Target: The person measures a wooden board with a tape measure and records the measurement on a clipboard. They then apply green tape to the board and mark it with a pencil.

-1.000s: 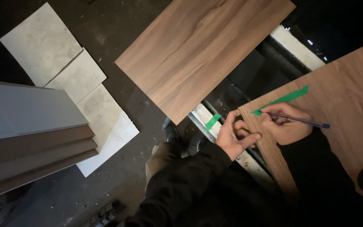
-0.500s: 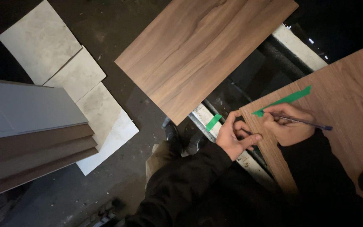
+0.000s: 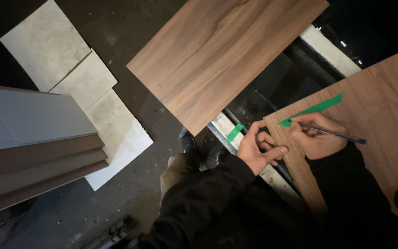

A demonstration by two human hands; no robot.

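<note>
The pencil [image 3: 328,132] is pinched in the right hand [image 3: 316,138], its tip on the near end of the green tape strip [image 3: 312,109] stuck across the wood board [image 3: 383,115]. No drawn line shows yet, so the marking looks barely begun. The left hand [image 3: 256,150], fingers curled and holding nothing, steadies the board's corner. Left of that board's edge lie a dark gap, a rail with another green tape piece [image 3: 235,133], then a second board [image 3: 222,55].
</note>
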